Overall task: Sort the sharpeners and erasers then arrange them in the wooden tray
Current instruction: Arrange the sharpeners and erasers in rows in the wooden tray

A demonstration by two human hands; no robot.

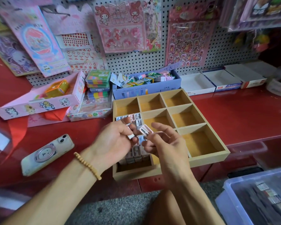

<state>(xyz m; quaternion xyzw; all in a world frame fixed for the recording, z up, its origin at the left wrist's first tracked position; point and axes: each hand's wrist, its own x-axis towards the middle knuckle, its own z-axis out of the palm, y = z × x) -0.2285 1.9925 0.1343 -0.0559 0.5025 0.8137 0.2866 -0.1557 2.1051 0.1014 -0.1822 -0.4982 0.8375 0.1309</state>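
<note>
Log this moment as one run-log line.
left hand: holds small white piece | right hand: pinches pink sharpener | wooden tray: sharpeners in left column, other compartments bare

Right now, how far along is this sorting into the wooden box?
Early on. Done: a row of sharpeners already fills the long left compartment of the wooden tray. In hand: the right hand pinches a pink sharpener, and the left hand holds small pieces too. Left: the other compartments show bare wood, and no erasers are visibly placed there yet.
</note>
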